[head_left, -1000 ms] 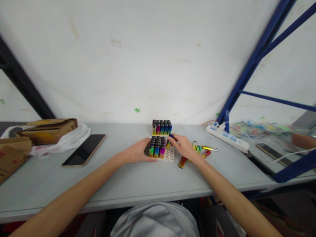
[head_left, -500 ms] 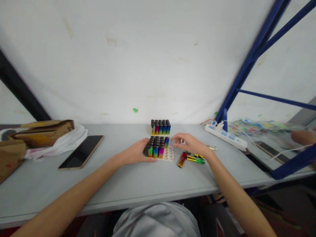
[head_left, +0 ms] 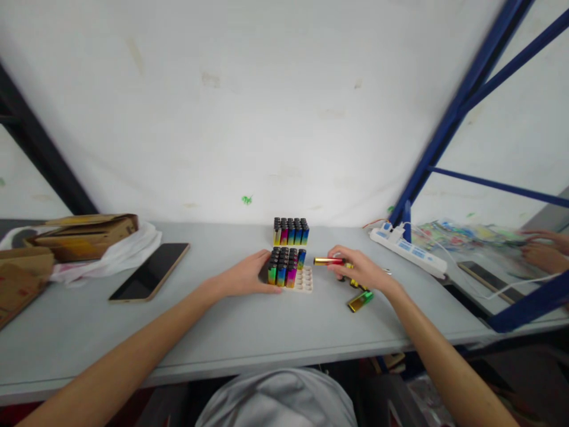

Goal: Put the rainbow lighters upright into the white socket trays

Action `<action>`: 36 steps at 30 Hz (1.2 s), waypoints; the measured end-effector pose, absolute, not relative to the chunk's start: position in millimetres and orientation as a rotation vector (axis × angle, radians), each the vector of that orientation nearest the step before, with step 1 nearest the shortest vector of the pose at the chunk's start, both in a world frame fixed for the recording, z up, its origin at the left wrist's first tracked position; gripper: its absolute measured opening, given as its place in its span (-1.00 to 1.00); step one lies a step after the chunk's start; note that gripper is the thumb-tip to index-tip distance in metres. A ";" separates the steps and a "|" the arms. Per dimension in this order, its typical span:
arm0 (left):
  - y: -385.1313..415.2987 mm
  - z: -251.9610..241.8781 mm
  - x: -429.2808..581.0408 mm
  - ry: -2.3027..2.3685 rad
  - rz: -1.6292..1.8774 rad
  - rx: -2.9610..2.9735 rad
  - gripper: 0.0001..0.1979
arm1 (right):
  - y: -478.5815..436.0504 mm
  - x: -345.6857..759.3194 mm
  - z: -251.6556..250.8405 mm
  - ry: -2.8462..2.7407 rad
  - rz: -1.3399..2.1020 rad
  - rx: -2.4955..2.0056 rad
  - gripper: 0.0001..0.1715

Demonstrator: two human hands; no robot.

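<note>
A white tray with round holes lies on the table, its left columns filled with upright, black-topped metallic lighters. One blue lighter stands at the back of its right part; the holes before it are bare. My left hand is closed round the left side of this tray, thumb at the front and fingers behind. My right hand pinches a red and gold lighter, held level just right of the tray. Below that hand lie a green and gold lighter and several others, partly hidden.
A second block of upright lighters stands behind, near the wall. A phone, cardboard boxes and a white bag lie at left. At right are a power strip, a blue frame, another phone and another person's hands.
My right hand has picked up the red lighter from the table and raised it level beside the tray. The green lighter has turned where it lies. My left hand stays on the tray.
</note>
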State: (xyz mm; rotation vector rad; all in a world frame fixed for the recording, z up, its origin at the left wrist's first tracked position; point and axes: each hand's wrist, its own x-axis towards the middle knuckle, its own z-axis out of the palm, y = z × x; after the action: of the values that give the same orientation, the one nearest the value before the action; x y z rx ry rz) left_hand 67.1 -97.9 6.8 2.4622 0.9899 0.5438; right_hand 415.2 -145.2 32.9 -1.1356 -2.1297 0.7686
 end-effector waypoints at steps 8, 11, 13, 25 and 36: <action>-100.6 9.8 67.7 0.993 0.563 2.425 -0.16 | -123.0 390.0 47.6 -1.681 0.883 -1.032 -0.50; -99.9 9.1 67.6 0.986 0.547 2.432 -0.14 | -116.1 378.8 57.1 -1.623 0.822 -1.010 -0.49; -99.3 8.5 67.4 0.971 0.551 2.440 -0.15 | -111.9 372.9 62.2 -1.611 0.791 -1.005 -0.47; -100.0 7.6 65.9 0.977 0.560 2.438 -0.12 | -100.7 364.3 39.6 -1.618 0.679 -1.016 -0.45; -97.8 6.8 65.7 0.981 0.527 2.442 -0.14 | -98.1 357.7 24.8 -1.386 0.953 -0.912 -0.34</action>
State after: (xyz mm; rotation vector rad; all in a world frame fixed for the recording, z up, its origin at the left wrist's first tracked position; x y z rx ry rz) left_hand 65.7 -97.8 6.8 2.4422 0.9807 0.5272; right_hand 357.7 -98.1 24.8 -0.9116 -1.3857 0.9534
